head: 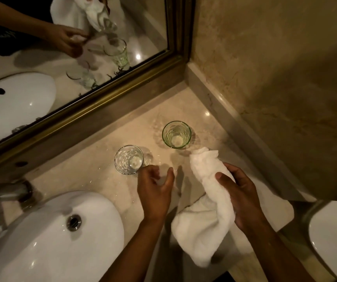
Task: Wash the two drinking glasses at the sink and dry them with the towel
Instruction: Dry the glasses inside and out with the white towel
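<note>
1. Head view: the right hand kept its grip closed on a white terry towel.
2. The left hand hovered, grip wide, empty.
3. A clear faceted glass and a green-tinted glass stood upright on the beige marble counter.

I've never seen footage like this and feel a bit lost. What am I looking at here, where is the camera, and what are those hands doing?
This is one picture from a wide-angle camera worn on a person's head, looking down at their own two bare hands; there is no machine. Below is a beige marble counter with a white oval sink at lower left and a gold-framed mirror behind, which repeats the scene. Two glasses stand upright on the counter: a clear patterned drinking glass and a green-tinted drinking glass further back. The right hand grips a bunched white towel. The left hand is open and empty, just beside the clear glass.
</note>
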The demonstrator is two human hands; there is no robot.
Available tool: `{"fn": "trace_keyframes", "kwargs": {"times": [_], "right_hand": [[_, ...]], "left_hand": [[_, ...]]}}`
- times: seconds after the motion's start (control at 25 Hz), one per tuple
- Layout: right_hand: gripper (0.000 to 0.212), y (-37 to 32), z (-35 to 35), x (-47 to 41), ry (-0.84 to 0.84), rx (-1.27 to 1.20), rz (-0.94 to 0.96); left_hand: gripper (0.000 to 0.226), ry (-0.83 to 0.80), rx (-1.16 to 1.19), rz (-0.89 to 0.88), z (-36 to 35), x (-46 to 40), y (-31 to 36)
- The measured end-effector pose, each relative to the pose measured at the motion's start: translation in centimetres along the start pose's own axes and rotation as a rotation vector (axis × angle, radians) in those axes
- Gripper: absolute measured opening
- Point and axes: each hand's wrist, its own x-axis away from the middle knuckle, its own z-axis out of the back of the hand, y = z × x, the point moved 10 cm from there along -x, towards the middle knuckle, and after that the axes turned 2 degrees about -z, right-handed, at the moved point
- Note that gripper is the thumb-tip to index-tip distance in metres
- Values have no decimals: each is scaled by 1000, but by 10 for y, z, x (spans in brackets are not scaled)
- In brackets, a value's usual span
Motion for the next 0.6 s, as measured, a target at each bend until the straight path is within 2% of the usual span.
{"fn": "trace_keyframes", "kwargs": {"times": [0.08, 0.24, 0.4, 0.48, 0.6], "right_hand": [[28, 2, -13, 2, -4, 7, -7], [27, 11, -34, 13, -2, 44, -20], [25, 18, -52, 23, -29, 114, -31], [25, 18, -54, 24, -24, 151, -21], [27, 16, -64, 21, -30, 183, -5]], "left_hand": [[39, 120, 0, 86, 37, 0, -18], [73, 256, -65, 187, 79, -14, -60], [115, 99, -140, 117, 69, -36, -78], [113, 22, -53, 108, 55, -43, -79], [97, 10, 48, 106, 50, -52, -74]]}}
